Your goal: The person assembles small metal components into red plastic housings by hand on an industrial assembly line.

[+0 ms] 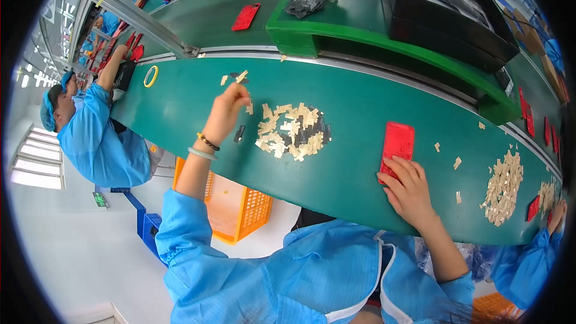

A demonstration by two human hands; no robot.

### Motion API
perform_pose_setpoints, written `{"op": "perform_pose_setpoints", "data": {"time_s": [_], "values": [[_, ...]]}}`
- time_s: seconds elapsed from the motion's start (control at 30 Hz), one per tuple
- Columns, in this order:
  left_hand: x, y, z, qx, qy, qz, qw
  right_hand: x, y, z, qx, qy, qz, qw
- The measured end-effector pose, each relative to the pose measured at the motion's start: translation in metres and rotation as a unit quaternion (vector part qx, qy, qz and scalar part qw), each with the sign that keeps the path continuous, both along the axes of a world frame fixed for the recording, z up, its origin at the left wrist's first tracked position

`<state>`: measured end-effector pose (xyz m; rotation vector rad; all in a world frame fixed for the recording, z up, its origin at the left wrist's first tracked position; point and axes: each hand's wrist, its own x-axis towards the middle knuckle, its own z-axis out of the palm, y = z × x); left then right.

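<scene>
Head view is showing a red case [399, 138], flat and rectangular with rounded corners, lying lengthwise away from the person on the green worktop [354, 174], right of a heap of cream and black pieces [294, 132]. Those small pieces are overlapping in a loose mound, some of them L-shaped.

The right hand [410, 189] is reaching over the near edge, its bent fingers resting on the case's near part; whether they are gripping its sides, I cannot tell. The left hand [227, 108] is hanging left of the heap, wrist bent, fingers curling together toward the right; I cannot tell whether they are pinching a piece.

A wide stretch of green surface is separating heap from case. Beyond both, a green raised shelf [384, 42] is bounding the far side, while a second heap [503, 189] is lying well to the right. Below the near edge, an orange crate [253, 215] is standing.
</scene>
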<state>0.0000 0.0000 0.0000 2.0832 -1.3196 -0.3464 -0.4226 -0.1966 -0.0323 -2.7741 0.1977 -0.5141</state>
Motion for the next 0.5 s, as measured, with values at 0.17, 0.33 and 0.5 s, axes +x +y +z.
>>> {"op": "perform_pose_setpoints", "data": {"time_s": [0.17,0.33,0.5], "values": [[-0.031,0.009,0.020,0.077,-0.027,-0.014,0.997,-0.009,-0.005,0.001,-0.003,0.016,0.000,1.000],[-0.060,0.056,-0.025,0.085,-0.170,0.158,0.969,-0.002,-0.001,0.003,0.001,0.010,0.006,1.000],[-0.074,0.055,-0.030,-0.002,-0.099,0.166,0.981,-0.002,0.000,0.002,0.002,0.015,0.001,1.000]]}}
